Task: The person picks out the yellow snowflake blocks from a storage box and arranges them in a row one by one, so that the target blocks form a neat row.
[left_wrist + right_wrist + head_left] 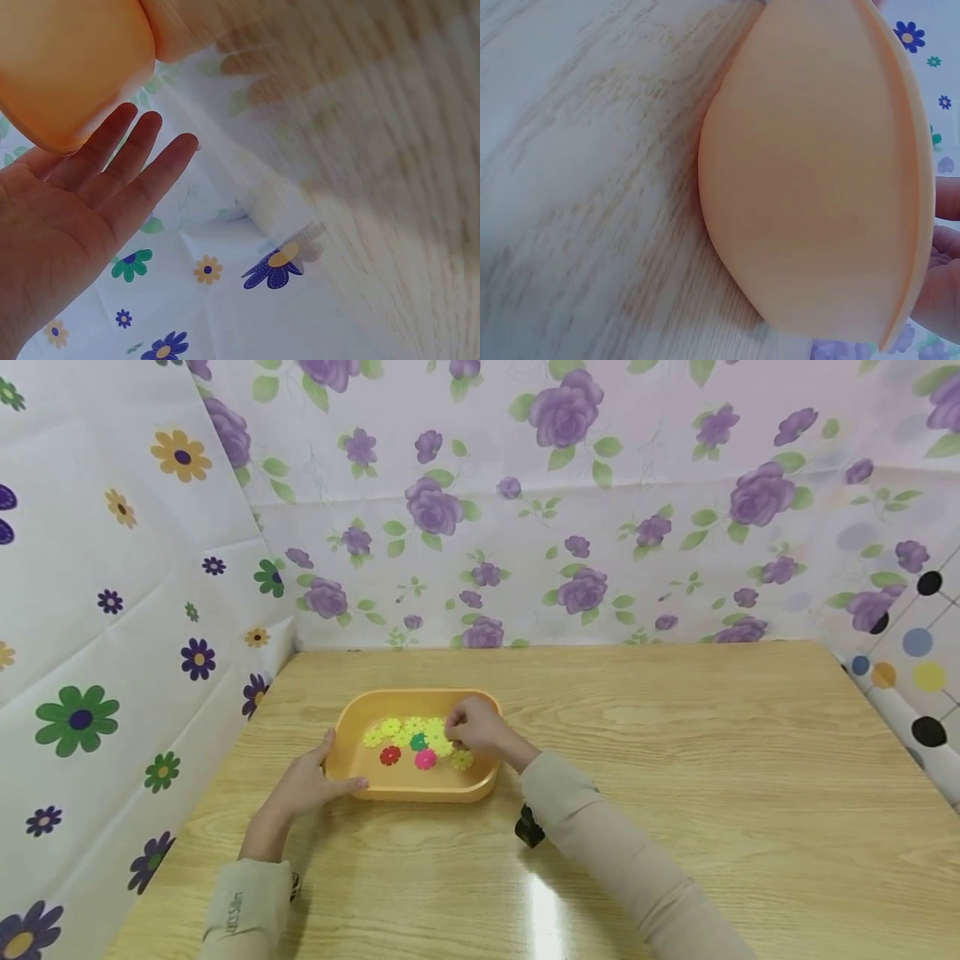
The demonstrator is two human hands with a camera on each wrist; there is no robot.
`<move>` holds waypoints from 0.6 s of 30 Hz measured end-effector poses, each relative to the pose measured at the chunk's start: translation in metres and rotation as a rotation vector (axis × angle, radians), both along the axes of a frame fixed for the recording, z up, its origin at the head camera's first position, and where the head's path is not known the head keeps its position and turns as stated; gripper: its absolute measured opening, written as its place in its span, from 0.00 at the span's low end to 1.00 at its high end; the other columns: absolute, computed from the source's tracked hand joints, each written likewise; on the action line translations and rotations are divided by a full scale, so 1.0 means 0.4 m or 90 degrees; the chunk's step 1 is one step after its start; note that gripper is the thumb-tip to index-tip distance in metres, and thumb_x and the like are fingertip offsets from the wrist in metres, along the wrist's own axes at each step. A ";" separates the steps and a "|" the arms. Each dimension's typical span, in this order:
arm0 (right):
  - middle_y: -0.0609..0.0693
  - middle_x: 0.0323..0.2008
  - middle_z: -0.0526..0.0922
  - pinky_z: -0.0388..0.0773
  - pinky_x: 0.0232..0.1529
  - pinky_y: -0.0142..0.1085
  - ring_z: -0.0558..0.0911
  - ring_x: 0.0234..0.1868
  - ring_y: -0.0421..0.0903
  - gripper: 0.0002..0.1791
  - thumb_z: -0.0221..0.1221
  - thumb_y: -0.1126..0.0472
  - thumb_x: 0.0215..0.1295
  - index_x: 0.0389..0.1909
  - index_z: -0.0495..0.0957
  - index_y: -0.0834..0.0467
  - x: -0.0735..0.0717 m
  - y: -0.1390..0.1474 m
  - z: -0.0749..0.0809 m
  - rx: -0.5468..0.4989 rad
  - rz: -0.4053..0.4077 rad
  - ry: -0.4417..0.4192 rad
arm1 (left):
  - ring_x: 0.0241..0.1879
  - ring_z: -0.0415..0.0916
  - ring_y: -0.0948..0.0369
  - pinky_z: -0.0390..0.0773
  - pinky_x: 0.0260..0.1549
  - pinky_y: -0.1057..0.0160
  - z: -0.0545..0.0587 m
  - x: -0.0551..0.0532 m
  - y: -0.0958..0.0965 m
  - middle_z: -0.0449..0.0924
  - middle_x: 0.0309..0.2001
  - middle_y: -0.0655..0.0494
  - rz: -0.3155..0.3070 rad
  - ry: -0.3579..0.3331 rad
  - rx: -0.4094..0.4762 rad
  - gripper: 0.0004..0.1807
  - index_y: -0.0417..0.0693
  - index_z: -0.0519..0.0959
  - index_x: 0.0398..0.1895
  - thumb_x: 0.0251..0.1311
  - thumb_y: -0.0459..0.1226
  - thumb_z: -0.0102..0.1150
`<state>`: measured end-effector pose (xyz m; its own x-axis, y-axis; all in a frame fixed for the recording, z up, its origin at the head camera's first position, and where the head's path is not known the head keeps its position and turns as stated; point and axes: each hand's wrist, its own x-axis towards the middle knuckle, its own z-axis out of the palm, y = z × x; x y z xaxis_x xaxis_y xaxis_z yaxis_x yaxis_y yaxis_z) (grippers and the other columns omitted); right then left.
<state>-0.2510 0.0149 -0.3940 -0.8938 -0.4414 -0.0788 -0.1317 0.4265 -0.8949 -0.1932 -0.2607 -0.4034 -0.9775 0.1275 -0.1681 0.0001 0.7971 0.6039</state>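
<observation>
An orange plastic tray [420,793] sits on the table, holding small flower-shaped pieces. Most are yellow [390,727]; among them lie a red one [390,755], a pink one [425,759] and a green one [419,742]. My left hand [307,783] rests at the tray's left end, thumb on the front rim. In the left wrist view its other fingers [142,187] are straight beside the tray wall. Inside the tray's right part, my right hand [476,724] has curled fingers with the tips down at the yellow pieces; I cannot tell whether they pinch one.
The wooden table [712,777] extends far to the right of the tray. A floral cloth [525,527] hangs behind it and another flowered sheet [142,635] borders the left side. A black device [529,827] shows below my right wrist.
</observation>
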 end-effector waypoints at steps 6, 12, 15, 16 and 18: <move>0.67 0.25 0.80 0.62 0.13 0.26 0.70 0.15 0.41 0.06 0.53 0.73 0.58 0.28 0.78 0.73 -0.001 0.022 0.008 0.008 -0.008 0.001 | 0.65 0.47 0.39 0.55 0.59 0.42 0.002 0.002 0.000 0.43 0.67 0.31 0.001 0.006 0.000 0.60 0.31 0.39 0.68 0.45 0.53 0.66; 0.60 0.19 0.77 0.68 0.15 0.30 0.68 0.13 0.40 0.06 0.53 0.71 0.60 0.26 0.77 0.67 -0.001 0.044 0.017 -0.002 -0.009 -0.011 | 0.65 0.46 0.39 0.54 0.59 0.42 0.005 0.002 0.004 0.42 0.67 0.31 0.000 -0.001 0.000 0.60 0.31 0.38 0.68 0.46 0.54 0.66; 0.58 0.18 0.76 0.72 0.19 0.35 0.70 0.16 0.45 0.07 0.53 0.71 0.60 0.24 0.76 0.66 0.000 0.056 0.023 -0.013 -0.013 -0.022 | 0.65 0.46 0.39 0.54 0.59 0.42 0.004 0.003 0.004 0.42 0.67 0.31 -0.001 -0.002 0.001 0.60 0.31 0.38 0.68 0.46 0.54 0.66; 0.59 0.18 0.76 0.73 0.20 0.36 0.71 0.17 0.46 0.07 0.53 0.71 0.59 0.24 0.76 0.66 0.000 0.060 0.025 -0.014 -0.016 -0.021 | 0.65 0.46 0.39 0.54 0.59 0.42 0.004 0.003 0.005 0.42 0.67 0.31 0.000 -0.001 0.000 0.60 0.31 0.38 0.68 0.46 0.54 0.66; 0.61 0.20 0.77 0.75 0.22 0.38 0.73 0.19 0.49 0.06 0.53 0.72 0.59 0.25 0.77 0.67 0.000 0.068 0.028 -0.021 -0.021 -0.024 | 0.65 0.46 0.39 0.54 0.59 0.42 0.005 0.005 0.005 0.42 0.67 0.31 0.003 -0.002 0.000 0.60 0.32 0.38 0.68 0.46 0.54 0.66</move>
